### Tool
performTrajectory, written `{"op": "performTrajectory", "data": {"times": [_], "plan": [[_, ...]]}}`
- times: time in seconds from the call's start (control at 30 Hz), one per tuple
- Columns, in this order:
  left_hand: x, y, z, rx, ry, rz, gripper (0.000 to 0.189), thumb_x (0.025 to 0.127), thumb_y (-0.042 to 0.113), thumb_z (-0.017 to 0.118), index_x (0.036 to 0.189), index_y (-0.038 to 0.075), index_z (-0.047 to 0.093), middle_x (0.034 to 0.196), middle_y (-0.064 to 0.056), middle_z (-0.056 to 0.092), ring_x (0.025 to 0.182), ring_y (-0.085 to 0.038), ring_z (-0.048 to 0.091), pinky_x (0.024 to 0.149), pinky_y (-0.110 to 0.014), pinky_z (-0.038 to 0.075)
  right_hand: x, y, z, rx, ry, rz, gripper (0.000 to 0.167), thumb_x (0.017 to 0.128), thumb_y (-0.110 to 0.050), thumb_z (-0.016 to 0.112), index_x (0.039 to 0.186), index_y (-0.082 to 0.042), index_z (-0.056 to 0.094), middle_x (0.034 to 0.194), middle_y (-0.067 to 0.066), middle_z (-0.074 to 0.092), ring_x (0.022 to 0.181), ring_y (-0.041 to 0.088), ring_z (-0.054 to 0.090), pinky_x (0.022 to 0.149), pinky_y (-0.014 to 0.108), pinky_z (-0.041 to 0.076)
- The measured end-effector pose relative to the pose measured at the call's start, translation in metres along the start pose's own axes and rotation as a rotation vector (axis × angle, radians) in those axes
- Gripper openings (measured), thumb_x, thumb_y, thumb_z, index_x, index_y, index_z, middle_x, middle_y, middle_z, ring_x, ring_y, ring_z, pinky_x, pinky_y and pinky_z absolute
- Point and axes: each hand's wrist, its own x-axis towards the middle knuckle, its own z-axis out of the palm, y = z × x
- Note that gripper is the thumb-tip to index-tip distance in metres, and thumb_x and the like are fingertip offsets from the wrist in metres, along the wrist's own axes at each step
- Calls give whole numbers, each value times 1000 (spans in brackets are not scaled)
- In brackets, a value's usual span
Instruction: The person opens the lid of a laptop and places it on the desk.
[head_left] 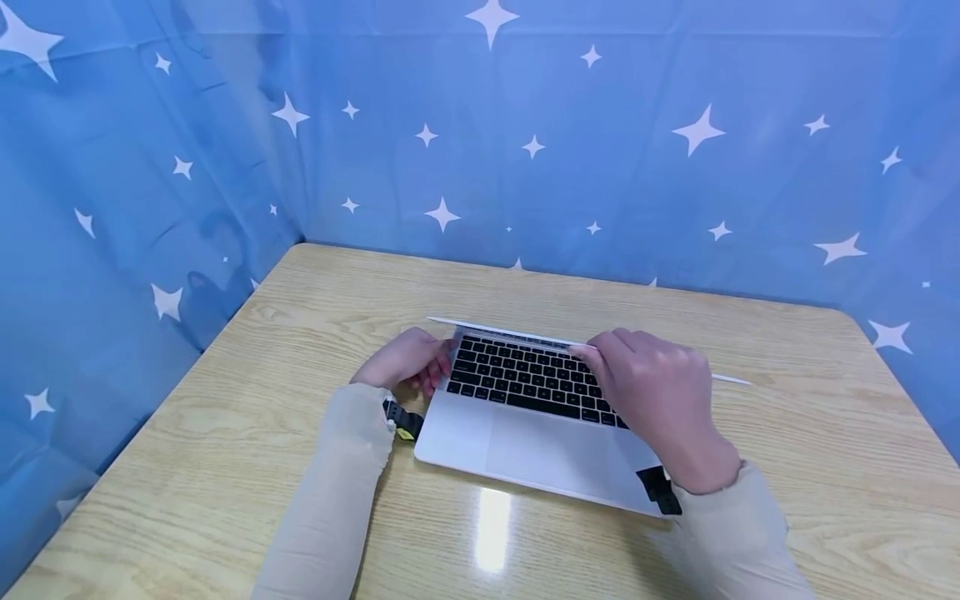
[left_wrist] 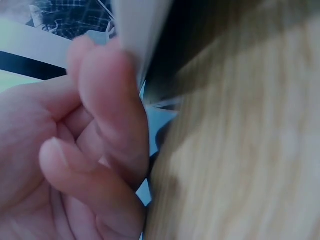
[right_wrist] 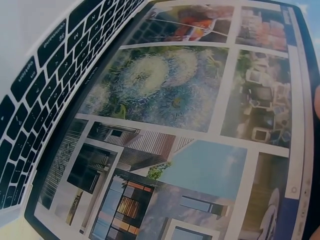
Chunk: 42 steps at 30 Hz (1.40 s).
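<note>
A silver laptop with a black keyboard lies on the table, its lid raised and seen nearly edge-on from above. My left hand grips the left side of the base by the hinge, thumb on top and fingers at the side. Close up in the left wrist view, its fingers are bent against the laptop's edge, with a dark gap over the wood. My right hand holds the top edge of the lid. In the right wrist view the screen is lit with a grid of pictures.
The pale wooden table reaches out on every side of the laptop. A blue curtain with white stars hangs behind it and along the left. Dark straps sit at both wrists, and a light glare marks the wood in front.
</note>
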Motion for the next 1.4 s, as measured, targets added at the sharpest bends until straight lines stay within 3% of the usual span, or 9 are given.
{"op": "performTrajectory", "data": {"times": [0.5, 0.87, 1.4], "plan": [[-1, -2, -2, 23, -11, -14, 52, 119, 32, 48, 83, 4, 72, 70, -3, 67, 56, -13, 63, 54, -24, 46, 6, 2, 4, 15, -13, 44, 73, 120, -54, 35, 60, -14, 43, 47, -3, 30, 37, 11, 18, 43, 26, 9], [-1, -2, -3, -4, -16, -11, 51, 119, 30, 48, 83, 4, 73, 69, -3, 66, 56, -12, 63, 55, -24, 48, 22, 12, 3, 35, -90, 60, 72, 119, -58, 31, 61, -15, 34, 49, -3, 24, 41, 11, 15, 48, 28, 8], [0, 1, -1, -1, -19, -35, 51, 120, 31, 49, 82, 4, 71, 67, -3, 65, 55, -12, 61, 55, -23, 48, 41, 28, 0, 58, -207, 99, 73, 116, -63, 27, 62, -15, 38, 49, -2, 26, 42, 14, 18, 49, 31, 11]]}}
